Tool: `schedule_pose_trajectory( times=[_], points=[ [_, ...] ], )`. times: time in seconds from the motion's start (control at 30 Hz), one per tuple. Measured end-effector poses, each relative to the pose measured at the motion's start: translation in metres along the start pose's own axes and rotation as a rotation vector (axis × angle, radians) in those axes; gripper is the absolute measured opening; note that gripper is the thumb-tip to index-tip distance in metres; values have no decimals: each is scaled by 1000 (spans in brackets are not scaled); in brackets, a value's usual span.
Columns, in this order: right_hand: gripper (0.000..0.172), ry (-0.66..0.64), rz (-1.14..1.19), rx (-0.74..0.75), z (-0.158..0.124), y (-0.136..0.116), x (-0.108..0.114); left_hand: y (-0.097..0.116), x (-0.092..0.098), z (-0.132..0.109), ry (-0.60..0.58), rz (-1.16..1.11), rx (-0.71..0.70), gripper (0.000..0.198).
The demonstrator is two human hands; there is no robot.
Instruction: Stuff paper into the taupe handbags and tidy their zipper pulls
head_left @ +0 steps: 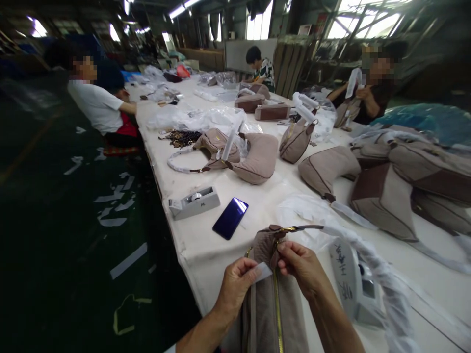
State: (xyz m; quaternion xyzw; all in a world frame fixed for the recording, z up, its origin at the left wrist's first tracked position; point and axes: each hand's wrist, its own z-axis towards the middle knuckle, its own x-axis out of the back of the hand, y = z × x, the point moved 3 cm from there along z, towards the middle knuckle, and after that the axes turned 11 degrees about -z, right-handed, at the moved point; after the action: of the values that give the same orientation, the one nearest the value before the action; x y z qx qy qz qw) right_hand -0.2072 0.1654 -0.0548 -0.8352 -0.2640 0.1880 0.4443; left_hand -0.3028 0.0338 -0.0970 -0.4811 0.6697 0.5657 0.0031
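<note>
A taupe handbag (259,314) with a brass zipper (277,309) lies at the table edge in front of me. My left hand (235,284) pinches a small whitish strip (263,271) between thumb and fingers, just left of the zipper's far end. At that end, the fingertips of my right hand (303,267) are closed on what looks like the zipper pull, largely covered by the fingers. The bag's strap (368,260), wrapped in white material, runs from a gold ring (287,229) out to the right.
On the white table (198,245) are a grey tape dispenser (195,202), a dark phone (230,218) and another dispenser (355,284) beside my right forearm. Several similar bags (384,196) are piled right, others (253,154) lie ahead. Co-workers (97,105) sit around the table.
</note>
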Motion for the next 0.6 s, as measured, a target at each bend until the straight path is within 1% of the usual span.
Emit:
schedule_pose_trajectory(
  times=[0.1,0.33,0.6],
  points=[
    [40,7,5,18,0,-1,0,0,-1,0,-5,-3,5,23],
    [39,7,16,30,-1,1,-1,1,-7,2,34,8,-3,22],
    [37,6,26,44,1,3,0,-5,-3,1,46,18,-32,22]
  ],
)
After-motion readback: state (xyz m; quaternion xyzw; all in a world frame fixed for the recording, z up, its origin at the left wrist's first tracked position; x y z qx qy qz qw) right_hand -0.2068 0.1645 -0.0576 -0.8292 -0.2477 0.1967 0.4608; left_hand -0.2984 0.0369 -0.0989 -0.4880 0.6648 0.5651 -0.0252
